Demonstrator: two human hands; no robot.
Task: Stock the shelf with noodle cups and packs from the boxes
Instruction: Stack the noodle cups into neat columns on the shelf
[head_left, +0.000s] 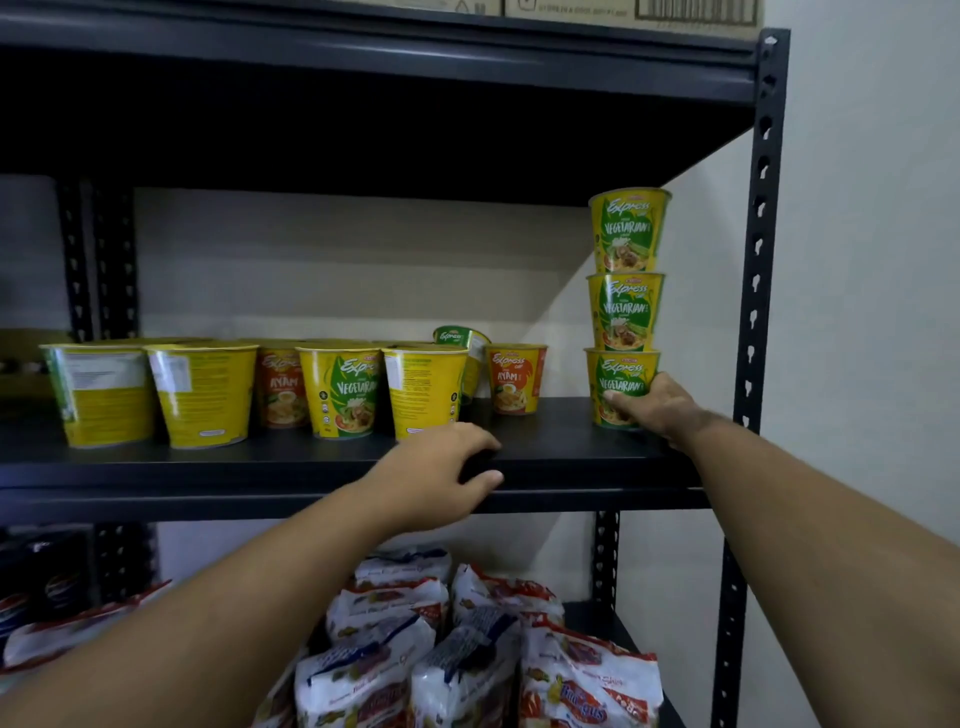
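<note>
A stack of three yellow-green Vegetarian noodle cups (626, 270) stands at the right end of the dark middle shelf (545, 441). My right hand (657, 408) grips the bottom cup (618, 376) of that stack from its right side. My left hand (441, 467) rests on the shelf's front edge, fingers loosely curled over it and holding nothing. To the left, several yellow and orange cups (340, 389) stand in a loose row; one green cup (460, 340) lies tilted behind them.
Noodle packs (467, 649) in white and red wrappers fill the lower shelf. Cardboard boxes (634, 13) sit on the top shelf. The rack's perforated right post (753, 312) stands close to the stack, with a white wall behind and to the right.
</note>
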